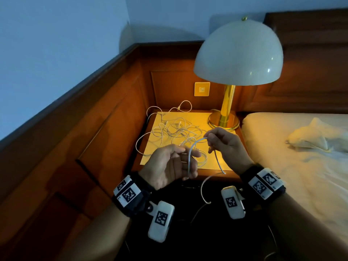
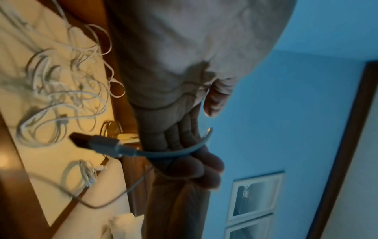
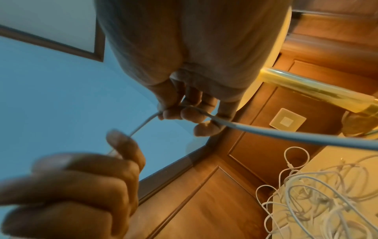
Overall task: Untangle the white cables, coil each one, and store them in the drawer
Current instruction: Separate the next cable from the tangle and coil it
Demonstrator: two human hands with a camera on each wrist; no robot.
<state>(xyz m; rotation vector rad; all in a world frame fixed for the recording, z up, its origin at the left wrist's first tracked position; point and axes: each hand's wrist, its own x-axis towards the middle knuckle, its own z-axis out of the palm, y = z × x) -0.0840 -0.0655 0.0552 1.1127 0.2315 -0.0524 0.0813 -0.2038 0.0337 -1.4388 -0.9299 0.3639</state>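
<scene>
Dim blue walls and warm wood panelling close in a bedside corner lit by one lamp. Nearest, the left hand (image 1: 167, 164) curls its fingers (image 2: 196, 163) round the thin white cable with a grey plug end (image 1: 190, 159), whose first turn loops over those fingers, the plug (image 2: 104, 143) jutting out beside them in the left wrist view. Just beyond, the right hand (image 1: 224, 142) pinches the same cable between thumb and fingertips (image 3: 190, 114), and the free length (image 1: 205, 185) drops from it past the front edge of the orange-lit wooden nightstand (image 1: 188, 172). By my judgement this is the coiling step for one freed cable, only just started; the next move calls for the right hand to feed slack round the left fingers in even turns without twisting. Farther off, the tangle of thin white cables (image 1: 173, 129) lies spread on the nightstand top, apart from both hands, so most untangling remains. Behind it stands the brass lamp with a white dome shade (image 1: 237, 53). No drawer is in view.
</scene>
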